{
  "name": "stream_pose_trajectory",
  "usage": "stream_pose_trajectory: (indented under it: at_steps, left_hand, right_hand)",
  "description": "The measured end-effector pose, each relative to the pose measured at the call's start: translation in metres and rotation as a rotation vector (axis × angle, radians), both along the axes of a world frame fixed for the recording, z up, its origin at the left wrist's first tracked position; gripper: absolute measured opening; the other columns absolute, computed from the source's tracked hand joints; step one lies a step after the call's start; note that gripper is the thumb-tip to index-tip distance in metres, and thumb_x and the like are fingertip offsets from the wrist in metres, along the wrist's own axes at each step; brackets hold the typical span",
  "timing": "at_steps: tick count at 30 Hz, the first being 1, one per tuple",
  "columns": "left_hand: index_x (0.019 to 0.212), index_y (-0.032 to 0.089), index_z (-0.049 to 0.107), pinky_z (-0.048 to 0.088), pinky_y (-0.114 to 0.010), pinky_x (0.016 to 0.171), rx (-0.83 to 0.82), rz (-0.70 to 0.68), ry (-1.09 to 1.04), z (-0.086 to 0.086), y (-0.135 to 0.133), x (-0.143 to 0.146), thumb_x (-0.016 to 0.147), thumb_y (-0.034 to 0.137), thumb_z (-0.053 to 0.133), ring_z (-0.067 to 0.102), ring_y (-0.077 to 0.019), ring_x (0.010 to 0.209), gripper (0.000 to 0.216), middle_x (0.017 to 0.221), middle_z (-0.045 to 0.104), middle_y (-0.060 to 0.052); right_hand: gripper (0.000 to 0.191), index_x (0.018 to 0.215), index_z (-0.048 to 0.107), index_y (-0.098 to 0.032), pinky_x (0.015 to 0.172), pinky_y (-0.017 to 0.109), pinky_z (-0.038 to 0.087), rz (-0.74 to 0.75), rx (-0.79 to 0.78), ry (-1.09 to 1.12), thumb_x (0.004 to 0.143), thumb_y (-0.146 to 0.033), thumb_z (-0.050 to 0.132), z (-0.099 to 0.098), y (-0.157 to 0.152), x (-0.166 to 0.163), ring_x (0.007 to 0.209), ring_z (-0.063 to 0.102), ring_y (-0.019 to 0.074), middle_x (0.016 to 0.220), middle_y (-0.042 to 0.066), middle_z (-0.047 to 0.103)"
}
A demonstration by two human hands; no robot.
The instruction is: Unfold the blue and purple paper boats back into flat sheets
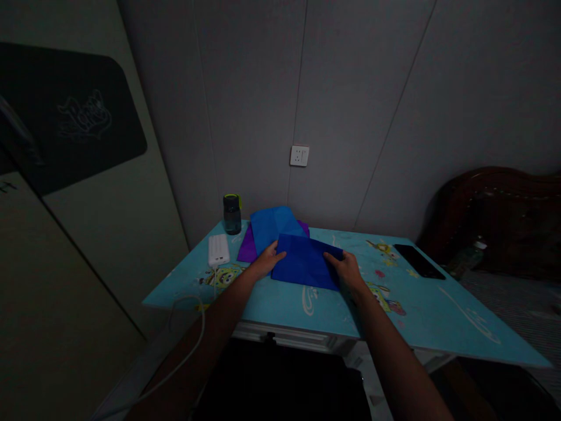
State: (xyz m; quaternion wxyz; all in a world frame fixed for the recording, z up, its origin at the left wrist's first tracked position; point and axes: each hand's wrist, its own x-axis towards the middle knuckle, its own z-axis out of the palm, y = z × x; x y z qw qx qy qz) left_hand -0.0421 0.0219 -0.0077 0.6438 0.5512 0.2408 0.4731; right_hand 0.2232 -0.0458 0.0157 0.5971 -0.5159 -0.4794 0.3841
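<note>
A dark blue folded cloth [307, 263] is held between my two hands above the table. My left hand [266, 261] grips its left edge, thumb on top and fingers behind. At the right edge my right hand [346, 269] pinches it the same way, thumb on the near face. Behind it lie a lighter blue cloth [269, 225] and, under that one, a purple cloth [248, 247]. The dark blue piece covers part of both. Whether these pieces are bags or plain sheets I cannot tell.
The table [280, 310] has a light blue cartoon-print top. At its left are a dark bottle [232, 214] and a white power bank [218, 250] with a white cable [199, 339] running past my left arm. A black phone or tablet [419, 261] lies at the right.
</note>
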Motion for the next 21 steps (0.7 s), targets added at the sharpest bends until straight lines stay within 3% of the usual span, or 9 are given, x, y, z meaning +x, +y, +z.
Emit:
stream_pose_trajectory:
  at_steps: [6,11,15,21]
  left_hand:
    - [0.122,0.019,0.059,0.055,-0.037,0.088,-0.004,0.054,0.043,0.007,-0.004,0.001,0.073,0.043,0.08,0.069,-0.0244,0.1,0.059,0.116,0.07,-0.01]
    - [0.125,0.021,0.052,0.058,-0.032,0.066,-0.05,0.047,0.071,0.016,-0.007,-0.001,0.085,0.057,0.062,0.072,-0.0192,0.076,0.054,0.104,0.071,-0.01]
    - [0.118,0.019,0.055,0.056,-0.026,0.059,-0.04,0.063,0.078,0.026,-0.011,-0.003,0.087,0.055,0.06,0.071,-0.0165,0.069,0.048,0.098,0.071,-0.011]
    - [0.105,0.019,0.059,0.055,-0.026,0.059,0.118,0.315,0.095,0.054,-0.002,0.007,0.089,0.046,0.058,0.067,-0.0134,0.065,0.031,0.095,0.07,-0.007]
  right_hand:
    - [0.049,0.098,0.07,-0.015,0.071,0.035,0.059,-0.051,0.04,0.081,0.061,-0.044,0.084,0.007,0.0,-0.001,0.075,0.072,0.0225,0.091,0.007,0.077]
    - [0.049,0.101,0.069,-0.016,0.073,0.035,0.06,-0.356,0.091,0.279,0.063,-0.043,0.082,0.013,0.006,0.017,0.076,0.071,0.0206,0.089,0.004,0.076]
    - [0.043,0.105,0.066,-0.018,0.08,0.034,0.06,-0.583,0.189,0.446,0.067,-0.036,0.077,0.007,0.012,0.032,0.083,0.07,0.0183,0.094,0.002,0.074]
    - [0.036,0.1,0.064,-0.019,0.073,0.031,0.061,-0.637,0.176,0.503,0.068,-0.032,0.074,-0.005,0.018,0.04,0.079,0.07,0.0164,0.089,-0.001,0.073]
